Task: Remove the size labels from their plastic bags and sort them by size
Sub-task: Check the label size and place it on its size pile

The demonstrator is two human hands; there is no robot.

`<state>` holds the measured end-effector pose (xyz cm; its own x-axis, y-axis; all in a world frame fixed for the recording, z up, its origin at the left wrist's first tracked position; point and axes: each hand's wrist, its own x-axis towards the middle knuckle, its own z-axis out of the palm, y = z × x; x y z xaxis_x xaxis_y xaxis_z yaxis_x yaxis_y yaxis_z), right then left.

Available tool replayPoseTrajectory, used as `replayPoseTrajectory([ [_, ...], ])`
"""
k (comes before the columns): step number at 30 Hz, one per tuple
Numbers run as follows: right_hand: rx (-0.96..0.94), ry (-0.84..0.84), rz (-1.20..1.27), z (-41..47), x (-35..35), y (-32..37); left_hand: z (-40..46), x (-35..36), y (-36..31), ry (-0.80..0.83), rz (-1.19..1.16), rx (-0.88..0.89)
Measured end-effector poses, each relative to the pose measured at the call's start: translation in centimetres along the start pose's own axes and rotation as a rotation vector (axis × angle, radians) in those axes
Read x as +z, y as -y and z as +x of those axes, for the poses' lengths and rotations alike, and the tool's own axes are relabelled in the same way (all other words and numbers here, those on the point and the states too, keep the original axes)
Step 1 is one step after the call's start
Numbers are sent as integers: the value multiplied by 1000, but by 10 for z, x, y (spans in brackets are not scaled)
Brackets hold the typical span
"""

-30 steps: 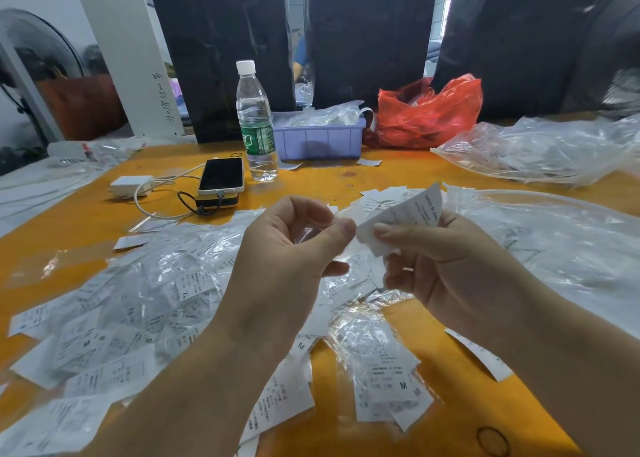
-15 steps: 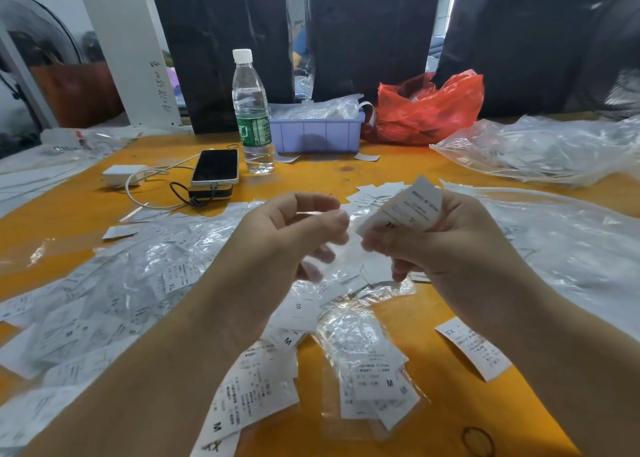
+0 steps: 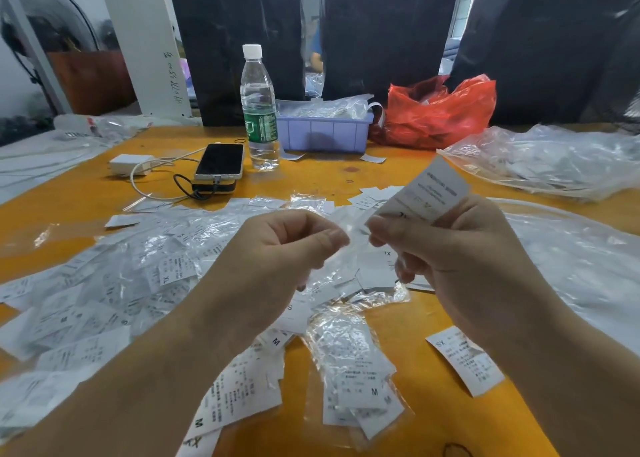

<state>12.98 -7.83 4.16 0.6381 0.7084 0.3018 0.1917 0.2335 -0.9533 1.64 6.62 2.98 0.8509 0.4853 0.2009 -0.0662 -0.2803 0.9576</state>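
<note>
Both hands are raised above the middle of the orange surface (image 3: 346, 176), close together with a narrow gap between their fingertips. The right hand (image 3: 450, 248) has its fingers curled and pinches a white size label (image 3: 429, 193) between thumb and forefinger; the label stands tilted up and away above the knuckles. The left hand (image 3: 277, 248) is also curled, thumb against forefinger, pinching a thin clear plastic bag (image 3: 349, 224) that stretches across the gap toward the right hand; it is blurred, and its far end cannot be made out.

Below and left of the hands lies a wide heap of bagged and loose labels (image 3: 104, 304). A clear packet of M labels (image 3: 360, 380) lies just below the hands, and a single label printed XS (image 3: 464, 359) lies apart by the right forearm, with bare orange between them. Farther right a large clear bag (image 3: 571, 262) covers the surface to its edge.

At the far side stand a water bottle (image 3: 259, 110), a phone (image 3: 220, 162) on its cable, a lilac tray (image 3: 322, 134) and a red bag (image 3: 440, 113), with a bare strip in front of them.
</note>
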Motion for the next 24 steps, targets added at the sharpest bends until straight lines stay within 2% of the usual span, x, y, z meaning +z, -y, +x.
replayPoseTrajectory([
  [10, 35, 5, -143, 0, 0, -1, -1, 3, 4, 65, -34, 6],
  [24, 138, 109, -32, 3, -3, 2, -3, 2, 2, 163, -101, 38],
])
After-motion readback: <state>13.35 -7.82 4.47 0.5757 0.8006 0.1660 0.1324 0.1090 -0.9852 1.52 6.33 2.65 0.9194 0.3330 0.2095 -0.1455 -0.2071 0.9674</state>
